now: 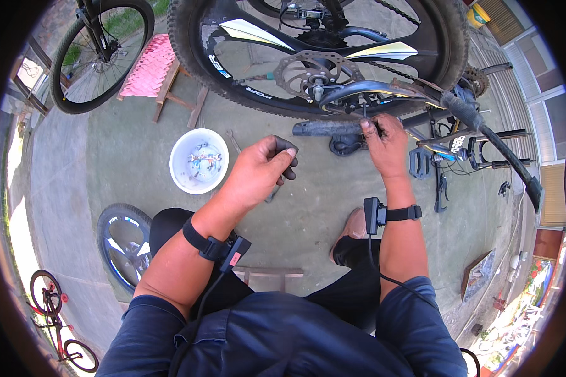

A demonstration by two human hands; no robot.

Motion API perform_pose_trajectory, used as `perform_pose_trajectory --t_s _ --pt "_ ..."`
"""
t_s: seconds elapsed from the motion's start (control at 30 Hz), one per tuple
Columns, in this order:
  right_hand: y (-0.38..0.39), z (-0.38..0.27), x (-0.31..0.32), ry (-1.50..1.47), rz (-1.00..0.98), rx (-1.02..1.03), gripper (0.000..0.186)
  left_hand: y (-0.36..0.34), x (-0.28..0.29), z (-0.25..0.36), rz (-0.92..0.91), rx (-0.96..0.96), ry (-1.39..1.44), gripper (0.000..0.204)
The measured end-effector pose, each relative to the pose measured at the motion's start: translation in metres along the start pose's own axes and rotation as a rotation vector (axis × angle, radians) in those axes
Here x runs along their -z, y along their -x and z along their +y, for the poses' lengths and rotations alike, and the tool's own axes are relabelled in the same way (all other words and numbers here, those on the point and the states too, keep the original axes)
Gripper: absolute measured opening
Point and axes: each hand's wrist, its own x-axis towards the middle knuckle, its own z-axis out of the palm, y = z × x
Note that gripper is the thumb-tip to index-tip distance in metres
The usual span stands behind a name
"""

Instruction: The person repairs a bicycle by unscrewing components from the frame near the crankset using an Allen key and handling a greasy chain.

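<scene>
A bicycle lies on its side before me, its big black rear wheel (390, 53) with a disc rotor (311, 75) at the hub. My right hand (387, 141) is raised to the frame tube (383, 88) just right of the rotor. Its thumb and fingers pinch a thin metal rod (365, 110) that points up to the frame; what the tip touches is too small to tell. My left hand (267, 164) hovers below the wheel, away from the bicycle. Its blackened fingers are curled in with the thumb against them, and whatever they may hold is hidden.
Left of my left hand stands a white bucket (177, 164) with small metal parts and a wrench (233, 141) beside it. A wooden stool with pink woven cover (149, 68), a loose wheel (124, 242), another bicycle's wheel (75, 63) and a red bicycle (56, 320) stand around. A pedal (419, 163) lies right.
</scene>
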Motion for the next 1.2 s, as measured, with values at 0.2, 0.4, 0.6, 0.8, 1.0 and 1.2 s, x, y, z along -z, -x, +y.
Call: perform_pose_trajectory --t_s 0.2,0.4,0.6,0.8,1.0,1.2 --pt "0.006 -0.031 -0.004 -0.022 -0.213 0.091 0.031 -0.002 -0.004 -0.002 -0.014 0.004 -0.006 0.022" --pt "0.022 -0.057 -0.016 -0.124 -0.424 0.127 0.025 -0.005 -0.012 -0.007 -0.067 -0.006 0.035 0.026" --pt "0.031 -0.059 -0.019 -0.102 -0.469 0.146 0.022 -0.008 -0.014 -0.012 -0.061 0.000 0.029 0.023" --pt "0.029 -0.048 -0.010 -0.056 -0.400 0.045 0.016 -0.010 -0.006 -0.005 0.095 -0.028 0.115 0.022" --pt "0.029 -0.038 -0.003 -0.277 -0.404 -0.256 0.015 -0.014 -0.001 -0.001 0.212 0.002 0.238 0.022" --pt "0.028 -0.042 -0.005 -0.295 -0.401 -0.302 0.017 -0.017 0.002 -0.006 0.216 0.024 0.331 0.024"
